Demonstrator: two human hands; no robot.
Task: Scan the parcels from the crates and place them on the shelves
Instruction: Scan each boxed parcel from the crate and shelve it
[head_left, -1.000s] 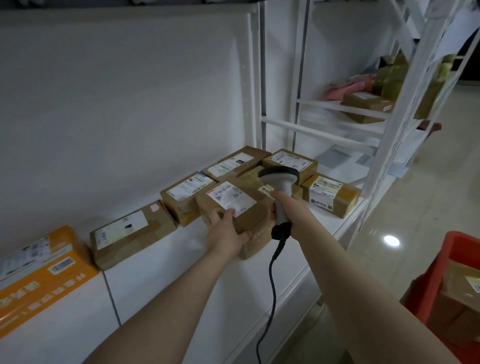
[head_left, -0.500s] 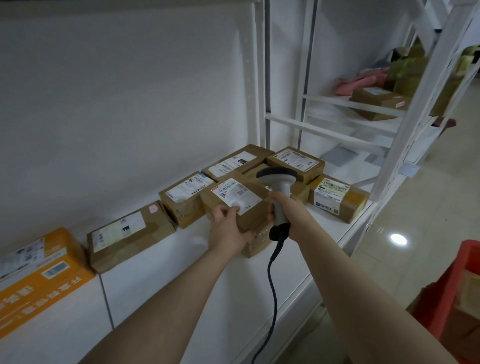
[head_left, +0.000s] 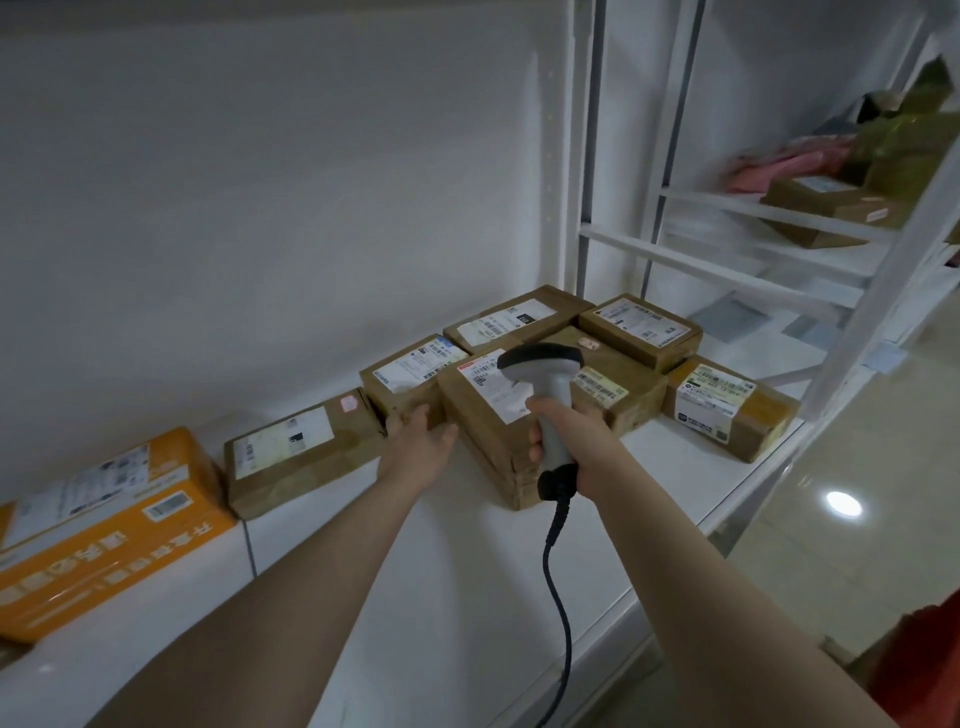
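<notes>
Shelf: a white shelf (head_left: 415, 597) against a pale wall carries a row of taped cardboard parcels; a white upright frame (head_left: 582, 156) divides it from the next bay.
Room: glossy tiled floor (head_left: 857, 545) to your right, with one bright lamp reflection on it.
Parcel at hand: the brown parcel (head_left: 488, 431) lies flat on the shelf, label up, its long axis running from the near corner away toward the wall; neighbouring parcels touch it at the back and right.
Left grip: your left hand (head_left: 418, 447) is spread, fingers loose, at the parcel's left side, beside or just touching it.
Right grip: your right hand (head_left: 571, 441) is wrapped tight around the scanner (head_left: 545, 395) handle; its head points away from you, over the label.
Other goods: an orange box (head_left: 104, 535) sits far left.
Hard to see: the scanner head hides part of the label; the next bay's parcels are blurred; a red crate (head_left: 924, 670) is cut off at the lower right.
</notes>
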